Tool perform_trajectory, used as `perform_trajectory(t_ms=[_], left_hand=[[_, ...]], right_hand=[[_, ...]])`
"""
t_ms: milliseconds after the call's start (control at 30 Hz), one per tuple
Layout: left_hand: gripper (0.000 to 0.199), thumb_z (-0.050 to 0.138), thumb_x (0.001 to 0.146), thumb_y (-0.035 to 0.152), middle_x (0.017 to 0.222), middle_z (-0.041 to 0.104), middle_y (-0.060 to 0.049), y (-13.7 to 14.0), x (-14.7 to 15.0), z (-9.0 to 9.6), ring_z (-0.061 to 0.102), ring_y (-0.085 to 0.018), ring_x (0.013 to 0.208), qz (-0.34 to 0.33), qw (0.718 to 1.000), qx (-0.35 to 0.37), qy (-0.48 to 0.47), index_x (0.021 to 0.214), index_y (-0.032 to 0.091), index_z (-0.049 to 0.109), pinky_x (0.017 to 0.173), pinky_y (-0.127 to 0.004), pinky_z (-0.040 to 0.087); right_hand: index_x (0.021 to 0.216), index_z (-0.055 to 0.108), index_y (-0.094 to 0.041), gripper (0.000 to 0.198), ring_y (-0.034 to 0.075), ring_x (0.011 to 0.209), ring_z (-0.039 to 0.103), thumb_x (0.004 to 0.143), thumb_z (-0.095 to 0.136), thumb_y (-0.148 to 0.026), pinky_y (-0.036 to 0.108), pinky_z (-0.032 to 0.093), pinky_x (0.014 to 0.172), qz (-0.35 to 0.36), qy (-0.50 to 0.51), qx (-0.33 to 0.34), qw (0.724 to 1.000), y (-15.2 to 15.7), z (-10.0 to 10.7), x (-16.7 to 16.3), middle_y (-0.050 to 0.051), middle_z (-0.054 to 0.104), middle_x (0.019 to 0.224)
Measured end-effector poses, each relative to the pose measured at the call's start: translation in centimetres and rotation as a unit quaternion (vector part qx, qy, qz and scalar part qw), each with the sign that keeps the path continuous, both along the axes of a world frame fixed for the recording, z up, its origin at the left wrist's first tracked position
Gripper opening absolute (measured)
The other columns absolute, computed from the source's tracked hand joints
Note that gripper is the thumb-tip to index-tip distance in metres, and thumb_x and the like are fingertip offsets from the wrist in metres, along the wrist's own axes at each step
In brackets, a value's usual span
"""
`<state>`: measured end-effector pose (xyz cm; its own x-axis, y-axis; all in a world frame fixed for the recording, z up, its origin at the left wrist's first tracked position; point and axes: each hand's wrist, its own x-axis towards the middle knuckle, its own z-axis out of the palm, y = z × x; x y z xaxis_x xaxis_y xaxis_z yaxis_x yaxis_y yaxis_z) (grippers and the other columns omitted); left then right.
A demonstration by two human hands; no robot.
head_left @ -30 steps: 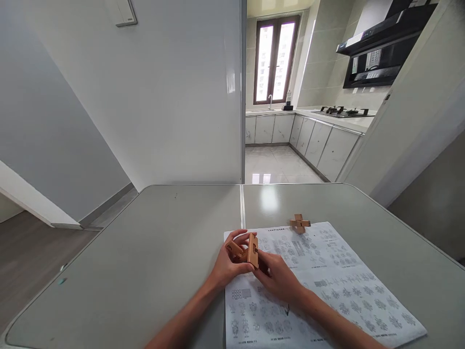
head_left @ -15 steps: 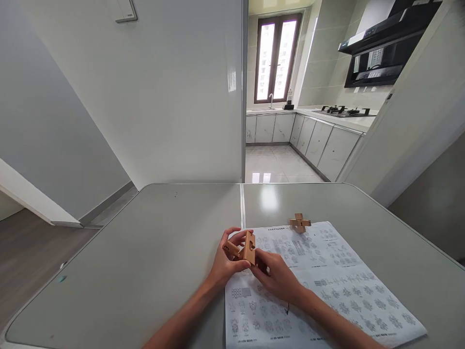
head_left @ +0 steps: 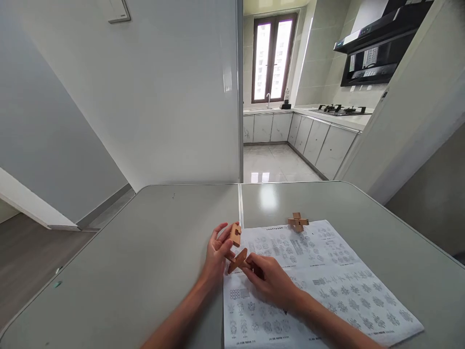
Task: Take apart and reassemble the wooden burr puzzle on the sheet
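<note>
My left hand [head_left: 215,254] is closed around a notched wooden puzzle piece [head_left: 235,234], held upright between fingers and thumb. Just below it, my right hand [head_left: 271,276] pinches a crossed pair of wooden puzzle pieces [head_left: 238,261]. One end of the crossed pair reaches the left hand's fingers; whether they grip it I cannot tell. Under the right hand lies a printed instruction sheet [head_left: 348,271] with rows of small puzzle drawings. At the sheet's top edge rests an assembled cross-shaped wooden puzzle [head_left: 298,222].
The grey-green table [head_left: 145,271] has a pale seam down its middle and a light rim. A small teal bit [head_left: 57,284] lies near its left edge. Beyond the table are a white wall panel [head_left: 181,97] and a doorway to a kitchen with a stove [head_left: 341,110].
The notched piece has come apart from the crossed pieces and is higher, in my left hand. The crossed pieces now sit below it in my right fingers. The view has shifted slightly.
</note>
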<state>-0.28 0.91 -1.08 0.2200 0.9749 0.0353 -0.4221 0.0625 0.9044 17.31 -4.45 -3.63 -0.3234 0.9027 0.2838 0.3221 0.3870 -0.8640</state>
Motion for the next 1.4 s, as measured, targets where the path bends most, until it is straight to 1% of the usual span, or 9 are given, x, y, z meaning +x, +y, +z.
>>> perform_trajectory(t_ms=[167,300,433,533,767,1000,1100,1267,1400], left_hand=[[0.074,0.083,0.073,0.056,0.138,0.066,-0.017,1.9,-1.1,-0.1,0.061,-0.031,0.129,0.135,0.99,-0.016,0.023,0.129,0.019,0.051,0.109,-0.043,0.045],[0.07,0.084,0.075,0.05,0.134,0.068,-0.018,2.8,-2.0,-0.2,0.064,-0.031,0.126,0.168,0.97,0.046,0.17,0.127,0.021,0.049,0.109,-0.048,0.044],[0.075,0.09,0.066,0.046,0.131,0.07,-0.013,2.9,-2.4,-0.5,0.061,-0.032,0.129,0.177,0.892,0.148,0.388,0.127,0.024,0.052,0.111,-0.049,0.042],[0.082,0.091,0.064,0.047,0.133,0.068,-0.01,2.8,-2.5,-1.1,0.059,-0.033,0.131,0.15,0.842,0.206,0.476,0.131,0.026,0.049,0.111,-0.049,0.042],[0.078,0.087,0.068,0.047,0.131,0.066,-0.009,2.7,-2.5,-1.6,0.06,-0.032,0.125,0.123,0.773,0.249,0.57,0.133,0.027,0.049,0.105,-0.048,0.046],[0.077,0.083,0.071,0.054,0.128,0.066,-0.009,2.4,-2.3,-1.4,0.054,-0.034,0.127,0.14,0.71,0.296,0.623,0.137,0.028,0.054,0.109,-0.052,0.04],[0.072,0.082,0.073,0.051,0.124,0.067,-0.008,2.2,-2.1,-1.2,0.052,-0.035,0.128,0.13,0.702,0.316,0.624,0.137,0.029,0.057,0.108,-0.051,0.04],[0.062,0.079,0.077,0.047,0.128,0.07,-0.006,2.1,-2.0,-1.0,0.05,-0.036,0.128,0.098,0.711,0.337,0.609,0.134,0.029,0.061,0.109,-0.051,0.037],[0.058,0.08,0.076,0.046,0.129,0.07,-0.006,2.2,-2.0,-1.1,0.051,-0.037,0.128,0.103,0.72,0.337,0.599,0.13,0.03,0.064,0.11,-0.052,0.037]], right_hand=[[0.078,0.047,-0.023,0.026,0.013,0.058,0.037,0.1,0.056,-0.034,0.027,0.031,0.056,-0.005,0.068,-0.043,0.997,0.4,0.1,0.8,-0.005,0.045,0.065],[0.081,0.051,-0.022,0.032,0.013,0.057,0.042,0.101,0.056,-0.047,0.027,0.034,0.054,-0.04,0.165,-0.084,0.982,1.0,0.2,1.7,-0.004,0.05,0.067],[0.081,0.05,-0.023,0.039,0.011,0.052,0.037,0.098,0.06,-0.056,0.025,0.03,0.049,-0.077,0.248,-0.127,0.957,1.7,0.3,2.5,-0.005,0.046,0.065],[0.079,0.047,-0.023,0.042,0.01,0.051,0.037,0.096,0.063,-0.057,0.025,0.028,0.048,-0.09,0.268,-0.135,0.95,2.1,0.3,3.0,-0.006,0.046,0.067],[0.079,0.047,-0.022,0.041,0.009,0.05,0.039,0.097,0.062,-0.056,0.025,0.031,0.048,-0.089,0.271,-0.133,0.949,2.4,0.7,3.6,-0.005,0.049,0.069],[0.08,0.049,-0.022,0.038,0.009,0.049,0.038,0.098,0.062,-0.053,0.025,0.032,0.047,-0.065,0.278,-0.136,0.949,2.4,1.0,3.7,-0.006,0.048,0.067],[0.079,0.049,-0.022,0.039,0.009,0.049,0.038,0.098,0.062,-0.054,0.025,0.033,0.046,-0.059,0.279,-0.135,0.949,2.4,1.1,3.7,-0.006,0.048,0.067],[0.078,0.047,-0.023,0.042,0.009,0.048,0.038,0.097,0.062,-0.057,0.025,0.032,0.046,-0.05,0.272,-0.13,0.952,2.3,1.2,3.6,-0.006,0.047,0.065],[0.078,0.048,-0.023,0.044,0.009,0.048,0.038,0.095,0.062,-0.061,0.025,0.032,0.045,-0.049,0.264,-0.133,0.954,2.3,1.0,3.5,-0.005,0.048,0.066]])
